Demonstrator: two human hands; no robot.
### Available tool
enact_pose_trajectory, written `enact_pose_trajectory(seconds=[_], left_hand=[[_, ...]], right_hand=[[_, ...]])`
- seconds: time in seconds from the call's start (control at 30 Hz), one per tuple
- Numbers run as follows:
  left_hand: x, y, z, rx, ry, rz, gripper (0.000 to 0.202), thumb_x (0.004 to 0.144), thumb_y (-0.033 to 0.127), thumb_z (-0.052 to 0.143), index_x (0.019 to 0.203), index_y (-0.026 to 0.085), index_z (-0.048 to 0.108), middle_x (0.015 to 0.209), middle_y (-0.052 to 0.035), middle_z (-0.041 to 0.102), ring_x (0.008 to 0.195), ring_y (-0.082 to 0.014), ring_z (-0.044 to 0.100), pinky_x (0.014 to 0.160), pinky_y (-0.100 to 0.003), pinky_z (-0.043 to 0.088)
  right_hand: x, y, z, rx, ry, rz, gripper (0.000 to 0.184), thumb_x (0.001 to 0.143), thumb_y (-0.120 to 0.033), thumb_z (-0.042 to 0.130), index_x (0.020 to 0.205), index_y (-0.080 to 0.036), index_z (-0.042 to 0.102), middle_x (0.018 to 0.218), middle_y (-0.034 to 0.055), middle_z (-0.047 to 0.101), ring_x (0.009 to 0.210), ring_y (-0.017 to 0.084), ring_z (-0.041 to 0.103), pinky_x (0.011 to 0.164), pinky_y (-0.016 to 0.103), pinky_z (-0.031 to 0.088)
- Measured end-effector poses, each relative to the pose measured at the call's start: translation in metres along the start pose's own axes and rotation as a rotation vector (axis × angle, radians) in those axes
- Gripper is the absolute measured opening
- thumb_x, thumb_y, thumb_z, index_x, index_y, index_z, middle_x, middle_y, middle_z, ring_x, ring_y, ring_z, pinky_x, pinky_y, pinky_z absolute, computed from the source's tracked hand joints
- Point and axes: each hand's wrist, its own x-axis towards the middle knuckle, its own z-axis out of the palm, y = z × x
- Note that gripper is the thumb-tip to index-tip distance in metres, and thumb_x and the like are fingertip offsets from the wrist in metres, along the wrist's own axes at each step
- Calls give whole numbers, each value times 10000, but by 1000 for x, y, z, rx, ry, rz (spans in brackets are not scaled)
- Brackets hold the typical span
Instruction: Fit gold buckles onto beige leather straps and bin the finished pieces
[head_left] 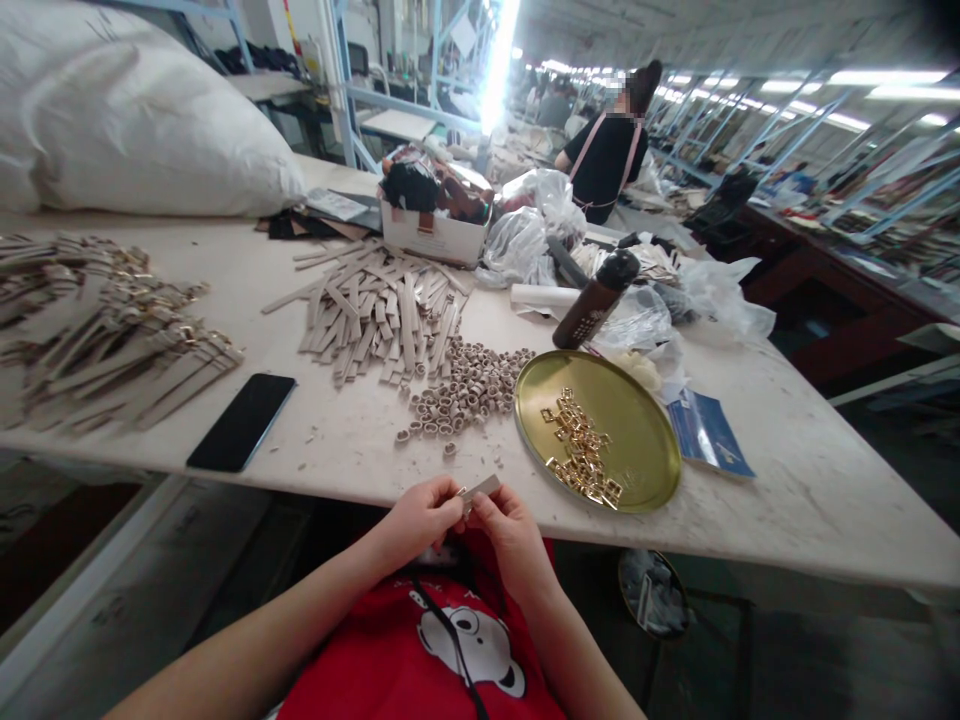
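Close in front of my body, at the table's front edge, both hands meet on one short beige strap. My left hand pinches its left end, where a small bit of metal seems to show between the fingers. The thumb of my right hand presses on the strap's right part, fingers closed beneath it. Just beyond lies a heap of small beige strap loops. Behind them is a pile of loose beige straps. To the right, gold buckles lie in a round gold tray.
Straps with gold buckles are heaped at the left, near a black phone. A dark bottle leans behind the tray; a blue booklet lies right of it. Farther back are a white box, plastic bags and a large white sack.
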Motion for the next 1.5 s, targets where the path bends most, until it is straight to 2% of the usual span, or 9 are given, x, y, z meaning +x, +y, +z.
enact_pose_trajectory(seconds=[0.17,0.23,0.47,0.6,0.77,0.93,1.2,1.4,1.5], left_hand=[[-1,-4,0,43,11,32,216,743,370,450,664,169,434,501,67,456,395,-58,370,403,-181,289],[0,-9,-1,38,22,34,238,757,391,448,668,171,432,493,69,451,400,-60,363,406,-182,284],[5,-16,-6,32,39,13,264,763,414,465,666,170,442,528,59,476,428,-65,354,414,-183,274],[13,-9,-9,59,90,2,250,746,382,470,616,171,440,515,54,460,467,-74,369,441,-183,278],[21,-4,-14,-20,52,-65,242,739,390,461,625,177,434,497,64,455,409,-62,326,423,-186,268],[21,-5,-19,20,76,-21,247,745,373,459,599,174,443,496,66,430,463,-75,349,471,-193,287],[15,-16,-19,176,115,47,237,775,353,451,620,174,458,553,42,496,543,-105,429,516,-207,305],[5,-20,-21,85,54,23,325,728,461,532,609,177,427,496,56,486,474,-87,404,464,-191,294],[2,-27,-22,-7,57,9,332,699,476,569,661,179,424,504,66,494,427,-76,402,432,-185,294]], right_hand=[[-4,-3,-2,-657,206,-392,156,784,-326,555,709,-188,551,736,25,545,707,152,493,654,269,384],[-1,-1,-4,-750,229,-431,146,788,-313,547,706,-193,556,741,25,541,709,153,487,647,266,373],[19,3,-12,-279,-37,16,220,732,-369,609,697,-163,540,626,-24,527,585,106,449,570,229,365],[26,2,-9,-15,-44,148,227,712,-367,639,712,-156,555,597,-30,505,536,84,421,543,211,352],[34,2,-3,240,-48,283,230,659,-344,684,700,-159,556,589,-21,514,529,100,456,567,245,401],[38,6,-3,33,3,173,209,710,-352,635,759,-162,563,598,-35,505,523,84,423,559,224,380],[24,8,-3,-821,172,-351,142,762,-257,555,644,-189,518,655,-5,500,642,131,437,607,251,333],[16,-4,2,-657,1,-116,157,750,-317,574,684,-185,519,605,-24,511,569,120,437,531,232,332],[12,-10,3,-714,-95,-180,160,766,-321,569,688,-183,552,643,-14,538,602,121,457,551,229,338]])
